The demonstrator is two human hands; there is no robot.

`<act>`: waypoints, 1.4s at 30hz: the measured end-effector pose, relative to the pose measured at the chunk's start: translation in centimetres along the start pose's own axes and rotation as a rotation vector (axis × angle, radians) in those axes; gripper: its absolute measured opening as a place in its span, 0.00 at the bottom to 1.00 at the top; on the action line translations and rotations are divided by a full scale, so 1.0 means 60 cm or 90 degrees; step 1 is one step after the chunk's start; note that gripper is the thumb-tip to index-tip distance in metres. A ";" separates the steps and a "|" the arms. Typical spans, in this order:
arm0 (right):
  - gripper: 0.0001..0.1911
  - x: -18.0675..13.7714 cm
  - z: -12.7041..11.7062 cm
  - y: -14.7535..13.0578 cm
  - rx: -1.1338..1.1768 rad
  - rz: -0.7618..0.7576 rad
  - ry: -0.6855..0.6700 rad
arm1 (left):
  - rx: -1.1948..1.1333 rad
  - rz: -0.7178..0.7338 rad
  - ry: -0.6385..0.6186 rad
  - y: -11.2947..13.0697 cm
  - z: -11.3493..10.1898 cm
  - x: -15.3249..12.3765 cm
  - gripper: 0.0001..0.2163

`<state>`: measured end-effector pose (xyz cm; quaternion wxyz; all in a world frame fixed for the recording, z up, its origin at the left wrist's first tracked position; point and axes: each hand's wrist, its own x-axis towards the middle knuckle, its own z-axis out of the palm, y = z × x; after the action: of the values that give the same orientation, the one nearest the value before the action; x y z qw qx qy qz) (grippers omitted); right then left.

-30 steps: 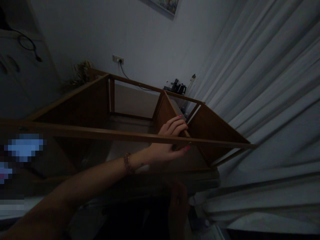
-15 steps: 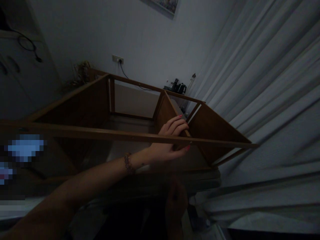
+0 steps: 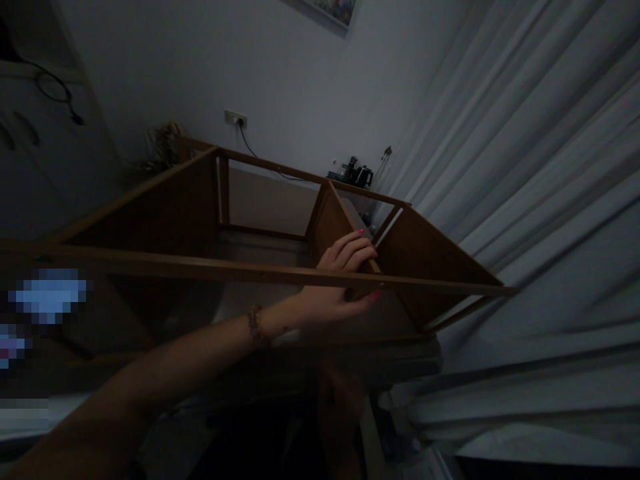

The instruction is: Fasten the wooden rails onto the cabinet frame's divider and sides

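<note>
Leftward has gone my right hand (image 3: 341, 395), a dim blur whose grip I can't tell; that seems to leave my left hand (image 3: 335, 301) alone steadying the wooden frame (image 3: 440, 257), fingers and thumb around the divider (image 3: 321, 230) beside the front rail (image 3: 200, 264). Beyond, the wall outlet (image 3: 231, 119).

Pale wall (image 3: 150, 67), dimly lit curtain (image 3: 530, 167)

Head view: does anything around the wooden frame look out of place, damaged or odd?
Two things: a pixelated patch at the left edge hides whatever is there, and a black plug dangles unconnected by the cabinet. The wooden frame shows no obvious damage, though the dim light limits that.
</note>
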<state>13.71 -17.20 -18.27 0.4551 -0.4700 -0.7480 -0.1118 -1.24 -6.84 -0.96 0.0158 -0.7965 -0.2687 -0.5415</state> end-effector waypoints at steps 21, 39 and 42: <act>0.19 -0.002 -0.010 0.019 0.008 0.214 0.034 | 0.003 0.002 0.000 -0.002 0.001 -0.001 0.26; 0.12 0.010 -0.012 0.005 -0.105 0.070 0.068 | -0.003 0.000 0.000 -0.002 0.003 -0.002 0.25; 0.10 0.009 -0.009 -0.002 -0.083 0.023 0.086 | -0.006 0.000 0.002 -0.002 0.003 -0.001 0.25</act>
<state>13.85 -17.26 -17.50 0.4751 -0.5034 -0.6981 -0.1832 -1.19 -6.72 -1.13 0.0126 -0.7955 -0.2666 -0.5441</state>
